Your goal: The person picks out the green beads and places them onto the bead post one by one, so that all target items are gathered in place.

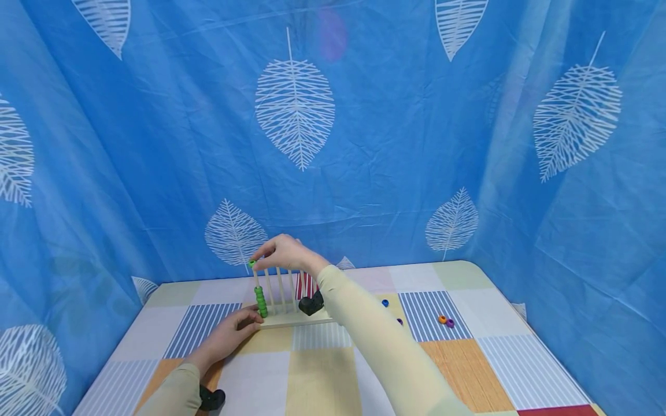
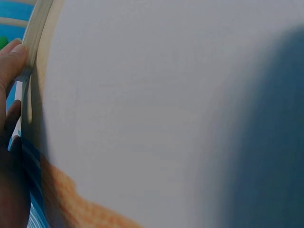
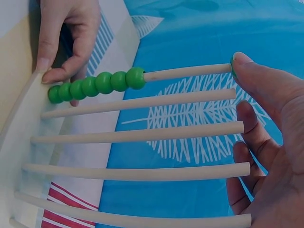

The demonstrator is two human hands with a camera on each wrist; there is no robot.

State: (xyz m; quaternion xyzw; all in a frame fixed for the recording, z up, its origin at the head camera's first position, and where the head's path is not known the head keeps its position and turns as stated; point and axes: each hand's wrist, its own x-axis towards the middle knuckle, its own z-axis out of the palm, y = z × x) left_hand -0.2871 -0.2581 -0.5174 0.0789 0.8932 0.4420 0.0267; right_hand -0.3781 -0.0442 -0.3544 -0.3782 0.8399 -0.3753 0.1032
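A pale wooden bead rack [image 1: 299,320] with a row of upright pegs stands near the back of the table. Several green beads [image 3: 96,85] are stacked on the lower part of its leftmost peg [image 3: 187,72]. At that peg's tip my right hand [image 1: 285,253] pinches another green bead [image 1: 252,263], mostly hidden behind the thumb in the right wrist view. My left hand [image 1: 235,330] holds the left end of the rack's base, thumb on its edge, beside the lowest beads. The other pegs in the right wrist view are bare.
To the right of the rack lie a blue bead [image 1: 385,303], a dark purple bead [image 1: 399,321], an orange bead [image 1: 442,319] and a purple bead [image 1: 450,323]. A patchwork-patterned cloth [image 1: 322,375] covers the table. Blue curtains [image 1: 364,144] with white leaves hang behind and at both sides.
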